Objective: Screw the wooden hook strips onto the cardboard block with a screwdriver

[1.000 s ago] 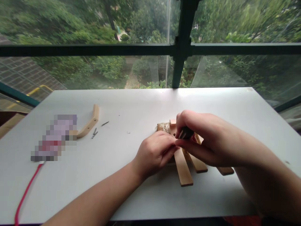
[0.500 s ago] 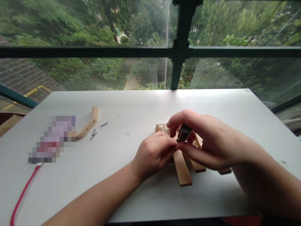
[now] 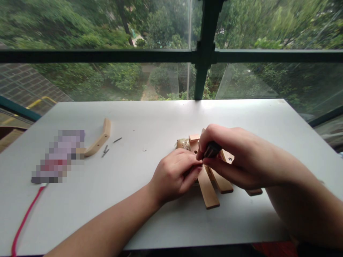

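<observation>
Several flat wooden slats (image 3: 209,191) lie fanned out on the white table (image 3: 150,117) in front of me. My left hand (image 3: 174,175) rests on their near left side, fingers curled and pinched at the joint. My right hand (image 3: 230,157) hovers over the slats with its fingers wrapped round a small dark tool handle (image 3: 210,150), tip pointing down at the wood. A small clear bag of brownish parts (image 3: 183,143) lies just behind my left hand.
A curved wooden piece (image 3: 99,140) lies at the left with a few small screws (image 3: 105,151) beside it. A blurred-out object (image 3: 60,157) and a red cord (image 3: 25,219) sit at the far left. A window with a dark frame runs behind the table.
My right hand has twisted the dark tool handle back and forth over the slats. My left hand has stayed in place on the wood.
</observation>
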A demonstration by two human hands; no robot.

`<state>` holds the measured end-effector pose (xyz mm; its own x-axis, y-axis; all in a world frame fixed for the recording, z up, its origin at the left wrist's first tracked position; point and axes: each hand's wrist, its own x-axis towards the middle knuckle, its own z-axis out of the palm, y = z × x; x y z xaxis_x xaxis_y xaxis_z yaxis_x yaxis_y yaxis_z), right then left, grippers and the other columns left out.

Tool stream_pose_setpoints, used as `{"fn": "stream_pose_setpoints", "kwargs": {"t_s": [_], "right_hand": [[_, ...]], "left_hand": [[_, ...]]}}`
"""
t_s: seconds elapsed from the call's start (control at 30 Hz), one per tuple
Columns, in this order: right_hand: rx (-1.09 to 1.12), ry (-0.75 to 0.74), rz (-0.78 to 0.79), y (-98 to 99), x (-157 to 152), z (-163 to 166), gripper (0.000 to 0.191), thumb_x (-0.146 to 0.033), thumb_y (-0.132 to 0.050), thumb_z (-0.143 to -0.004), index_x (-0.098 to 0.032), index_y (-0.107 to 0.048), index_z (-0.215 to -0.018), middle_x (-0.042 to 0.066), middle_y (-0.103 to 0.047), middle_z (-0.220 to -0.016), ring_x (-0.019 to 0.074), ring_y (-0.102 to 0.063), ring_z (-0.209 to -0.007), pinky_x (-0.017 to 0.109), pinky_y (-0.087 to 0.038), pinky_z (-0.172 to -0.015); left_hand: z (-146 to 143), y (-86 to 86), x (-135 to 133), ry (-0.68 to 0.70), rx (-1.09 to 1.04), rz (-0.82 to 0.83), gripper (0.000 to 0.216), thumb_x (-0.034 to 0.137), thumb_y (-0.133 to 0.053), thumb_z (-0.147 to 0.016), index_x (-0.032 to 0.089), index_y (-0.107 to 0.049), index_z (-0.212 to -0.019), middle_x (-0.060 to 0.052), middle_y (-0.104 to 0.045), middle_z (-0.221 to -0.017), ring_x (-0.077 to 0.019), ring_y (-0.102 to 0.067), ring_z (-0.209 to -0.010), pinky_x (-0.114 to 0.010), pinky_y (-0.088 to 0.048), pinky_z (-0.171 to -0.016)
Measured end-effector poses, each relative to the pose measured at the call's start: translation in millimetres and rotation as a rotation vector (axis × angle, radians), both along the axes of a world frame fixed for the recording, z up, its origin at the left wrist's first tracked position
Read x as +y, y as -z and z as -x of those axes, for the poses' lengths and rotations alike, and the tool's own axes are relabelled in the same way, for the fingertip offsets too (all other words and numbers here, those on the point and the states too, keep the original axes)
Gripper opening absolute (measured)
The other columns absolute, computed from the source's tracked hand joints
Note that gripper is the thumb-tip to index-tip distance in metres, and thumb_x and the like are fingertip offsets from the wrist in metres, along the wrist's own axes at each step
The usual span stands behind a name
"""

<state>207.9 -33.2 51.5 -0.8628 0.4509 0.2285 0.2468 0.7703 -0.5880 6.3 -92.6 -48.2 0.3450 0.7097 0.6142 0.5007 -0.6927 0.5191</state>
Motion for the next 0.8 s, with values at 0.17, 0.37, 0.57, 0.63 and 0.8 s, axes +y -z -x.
{"fn": "stream_pose_setpoints", "kwargs": {"t_s": [0.17, 0.37, 0.57, 0.63, 0.8], "right_hand": [[-0.006, 0.024, -0.001, 0.1, -0.8, 1.7, 0.021, -0.011, -0.059, -0.085, -0.02, -0.052, -0.103, -0.001, -0.063, -0.084, 0.0117, -0.053, -0.069, 0.025, -0.04, -0.061], [0.001, 0.03, 0.0, 1.0, -0.7, 2.6, 0.019, -0.014, -0.06, -0.086, -0.02, -0.051, -0.101, -0.001, -0.062, -0.082, 0.012, -0.053, -0.069, 0.026, -0.039, -0.061], [0.008, 0.037, -0.007, 0.2, -0.8, 1.5, 0.016, -0.014, -0.06, -0.086, -0.019, -0.05, -0.097, -0.001, -0.063, -0.083, 0.0119, -0.054, -0.068, 0.026, -0.039, -0.06], [0.01, 0.038, -0.009, 1.1, -0.6, 2.0, 0.017, -0.013, -0.061, -0.085, -0.019, -0.05, -0.098, -0.001, -0.063, -0.083, 0.0119, -0.054, -0.068, 0.026, -0.04, -0.06], [0.045, 0.028, -0.032, 5.9, 1.8, 2.9, 0.018, -0.019, -0.065, -0.085, -0.019, -0.052, -0.097, -0.001, -0.062, -0.082, 0.0113, -0.054, -0.067, 0.026, -0.042, -0.061]], "left_hand": [[0.5, -0.7, 0.0, 0.024, -0.019, 0.032, 0.013, 0.012, -0.059, -0.085, 0.018, -0.064, -0.095, -0.007, -0.07, -0.093, -0.0197, -0.062, -0.089, -0.036, -0.055, -0.084], [0.4, -0.7, -0.1, 0.044, -0.049, 0.045, 0.018, 0.012, -0.056, -0.082, 0.017, -0.063, -0.098, -0.008, -0.068, -0.094, -0.0201, -0.061, -0.087, -0.037, -0.054, -0.082], [-4.2, -3.0, 4.2, 0.03, -0.053, -0.014, 0.005, 0.022, -0.061, -0.087, 0.017, -0.063, -0.089, -0.005, -0.066, -0.079, -0.0177, -0.059, -0.076, -0.032, -0.051, -0.073], [-4.9, -1.8, 5.8, 0.031, -0.046, -0.038, 0.005, 0.022, -0.061, -0.089, 0.018, -0.062, -0.087, -0.005, -0.066, -0.078, -0.0167, -0.06, -0.075, -0.031, -0.051, -0.072], [-3.3, 1.9, 6.7, 0.061, -0.061, -0.048, 0.004, 0.018, -0.061, -0.091, 0.018, -0.065, -0.091, -0.006, -0.071, -0.086, -0.0165, -0.064, -0.08, -0.03, -0.053, -0.076]]}}
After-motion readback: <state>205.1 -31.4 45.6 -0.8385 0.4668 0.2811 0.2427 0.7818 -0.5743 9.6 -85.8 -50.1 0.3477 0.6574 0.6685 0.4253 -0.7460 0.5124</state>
